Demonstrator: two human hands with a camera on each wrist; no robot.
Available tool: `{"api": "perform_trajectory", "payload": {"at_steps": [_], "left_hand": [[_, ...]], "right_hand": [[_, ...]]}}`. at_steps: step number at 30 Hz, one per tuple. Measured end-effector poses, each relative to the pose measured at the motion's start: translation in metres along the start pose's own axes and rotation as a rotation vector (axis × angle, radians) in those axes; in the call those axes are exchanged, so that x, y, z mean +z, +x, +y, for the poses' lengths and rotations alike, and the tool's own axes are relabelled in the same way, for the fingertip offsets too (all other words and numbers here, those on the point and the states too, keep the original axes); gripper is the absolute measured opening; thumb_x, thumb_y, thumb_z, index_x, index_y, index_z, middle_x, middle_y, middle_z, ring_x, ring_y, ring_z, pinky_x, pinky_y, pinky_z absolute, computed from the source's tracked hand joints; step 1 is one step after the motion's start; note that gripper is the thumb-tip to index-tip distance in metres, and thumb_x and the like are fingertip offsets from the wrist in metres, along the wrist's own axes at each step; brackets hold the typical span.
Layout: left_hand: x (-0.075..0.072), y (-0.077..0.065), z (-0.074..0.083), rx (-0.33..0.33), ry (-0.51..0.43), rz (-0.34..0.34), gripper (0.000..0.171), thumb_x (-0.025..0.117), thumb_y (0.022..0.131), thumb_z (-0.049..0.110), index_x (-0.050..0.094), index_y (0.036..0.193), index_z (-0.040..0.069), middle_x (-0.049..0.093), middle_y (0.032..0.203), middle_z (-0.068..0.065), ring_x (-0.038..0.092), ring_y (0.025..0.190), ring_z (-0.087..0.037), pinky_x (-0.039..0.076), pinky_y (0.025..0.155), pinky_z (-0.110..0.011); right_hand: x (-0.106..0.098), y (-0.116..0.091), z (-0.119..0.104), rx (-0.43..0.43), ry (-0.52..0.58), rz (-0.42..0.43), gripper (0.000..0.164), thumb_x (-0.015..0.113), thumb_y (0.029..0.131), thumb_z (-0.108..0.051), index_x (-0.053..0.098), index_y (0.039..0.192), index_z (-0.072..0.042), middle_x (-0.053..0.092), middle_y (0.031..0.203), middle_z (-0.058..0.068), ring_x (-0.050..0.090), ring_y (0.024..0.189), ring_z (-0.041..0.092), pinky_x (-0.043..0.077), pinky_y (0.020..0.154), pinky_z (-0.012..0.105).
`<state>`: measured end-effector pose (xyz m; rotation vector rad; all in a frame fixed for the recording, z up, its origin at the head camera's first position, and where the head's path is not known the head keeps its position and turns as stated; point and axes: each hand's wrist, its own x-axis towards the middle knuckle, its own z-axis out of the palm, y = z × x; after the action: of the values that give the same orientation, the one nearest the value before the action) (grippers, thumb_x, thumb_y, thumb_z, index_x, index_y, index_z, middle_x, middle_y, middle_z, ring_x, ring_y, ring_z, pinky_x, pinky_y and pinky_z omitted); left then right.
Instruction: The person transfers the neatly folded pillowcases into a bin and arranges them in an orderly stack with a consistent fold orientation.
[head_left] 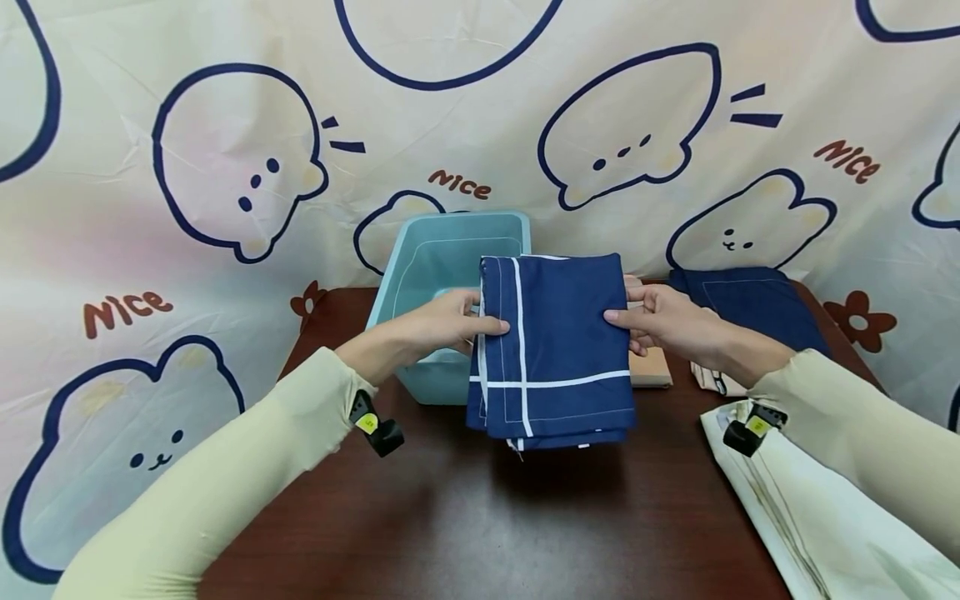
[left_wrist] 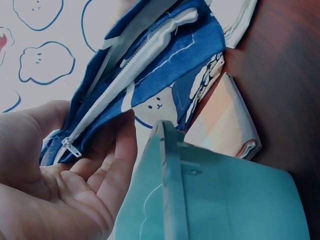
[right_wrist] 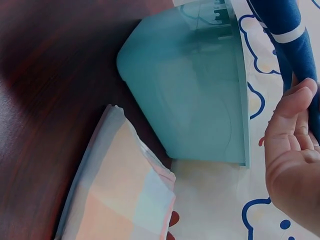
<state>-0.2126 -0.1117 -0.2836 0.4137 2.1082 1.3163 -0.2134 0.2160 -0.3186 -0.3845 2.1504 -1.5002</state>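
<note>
Blue cloth (right_wrist: 298, 55) in grip (right_wrist: 295, 142); teal bin (right_wrist: 192, 95)

My head view looks down toward the tabletop's (head_left: 420, 533) far edge; both wrist views share the bin (right_wrist: 185, 100) close-up.

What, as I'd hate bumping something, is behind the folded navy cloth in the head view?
A teal bin and a folded peach cloth show partly behind the navy cloth. It covers the bin's lower right and the peach cloth's left part; anything else there is hidden.

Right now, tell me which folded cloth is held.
The navy cloth with crossing white stripes, gripped between left hand and right hand; neither holds the others.
</note>
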Motion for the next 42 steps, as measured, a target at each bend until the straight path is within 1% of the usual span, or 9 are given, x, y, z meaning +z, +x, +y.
{"api": "perform_trajectory", "payload": {"at_steps": [3,6,12,17,23,30,36,42], "left_hand": [[-0.003,-0.002,0.001,-0.005,0.003,0.004,0.047,0.059,0.101,0.018,0.048,0.145,0.005,0.069,0.129,-0.020,0.073,0.107,-0.026,0.058,0.096,-0.045],[-0.007,-0.003,0.003,-0.006,0.009,0.012,0.048,0.060,0.101,0.018,0.048,0.146,0.004,0.069,0.130,-0.020,0.073,0.109,-0.027,0.057,0.097,-0.046],[-0.017,-0.006,0.004,-0.016,0.027,0.021,0.049,0.059,0.101,0.020,0.047,0.146,0.006,0.068,0.131,-0.018,0.071,0.112,-0.027,0.056,0.099,-0.046],[-0.027,-0.007,0.003,-0.009,0.023,-0.001,0.051,0.058,0.101,0.021,0.044,0.148,0.007,0.065,0.136,-0.017,0.068,0.119,-0.029,0.053,0.103,-0.048],[-0.034,-0.007,0.002,-0.005,0.027,-0.019,0.053,0.057,0.101,0.021,0.042,0.150,0.007,0.064,0.138,-0.017,0.067,0.120,-0.030,0.051,0.105,-0.050],[-0.043,-0.008,0.000,-0.036,0.019,0.003,0.055,0.056,0.102,0.021,0.037,0.152,0.007,0.061,0.141,-0.019,0.065,0.122,-0.030,0.050,0.107,-0.050],[-0.053,-0.009,-0.003,-0.052,-0.004,0.029,0.052,0.055,0.103,0.017,0.038,0.151,0.006,0.061,0.140,-0.021,0.068,0.117,-0.025,0.050,0.107,-0.049],[-0.063,-0.008,-0.004,-0.056,-0.004,0.045,0.051,0.054,0.104,0.017,0.040,0.151,0.005,0.062,0.139,-0.021,0.072,0.108,-0.019,0.051,0.106,-0.048]], "right_hand": [[0.001,0.003,-0.002,-0.003,0.010,0.001,0.056,0.056,0.105,-0.029,0.036,0.151,-0.003,0.076,0.091,-0.003,0.057,0.066,0.010,0.051,0.067,0.025],[0.002,0.005,-0.004,-0.015,0.020,0.000,0.057,0.056,0.105,-0.029,0.035,0.152,-0.005,0.076,0.091,-0.002,0.056,0.065,0.010,0.050,0.066,0.026],[0.006,0.012,-0.011,-0.021,0.046,-0.012,0.054,0.056,0.105,-0.030,0.039,0.149,-0.003,0.075,0.089,-0.001,0.057,0.066,0.010,0.050,0.067,0.026],[0.007,0.014,-0.018,-0.018,0.059,-0.012,0.053,0.055,0.105,-0.029,0.040,0.148,-0.001,0.075,0.087,-0.003,0.056,0.066,0.010,0.049,0.067,0.025],[0.008,0.018,-0.023,0.005,0.061,0.005,0.054,0.055,0.105,-0.029,0.039,0.149,-0.001,0.073,0.083,-0.003,0.056,0.066,0.010,0.049,0.070,0.025],[0.013,0.030,-0.028,0.014,0.082,0.007,0.048,0.054,0.106,-0.029,0.043,0.144,-0.001,0.073,0.081,-0.004,0.056,0.066,0.009,0.048,0.069,0.025],[0.017,0.041,-0.033,0.006,0.114,0.003,0.043,0.053,0.106,-0.026,0.046,0.141,-0.001,0.072,0.081,-0.003,0.055,0.064,0.010,0.047,0.067,0.023],[0.020,0.051,-0.038,-0.018,0.116,0.010,0.038,0.052,0.107,-0.025,0.050,0.136,0.000,0.070,0.080,-0.001,0.055,0.064,0.011,0.048,0.065,0.022]]}}
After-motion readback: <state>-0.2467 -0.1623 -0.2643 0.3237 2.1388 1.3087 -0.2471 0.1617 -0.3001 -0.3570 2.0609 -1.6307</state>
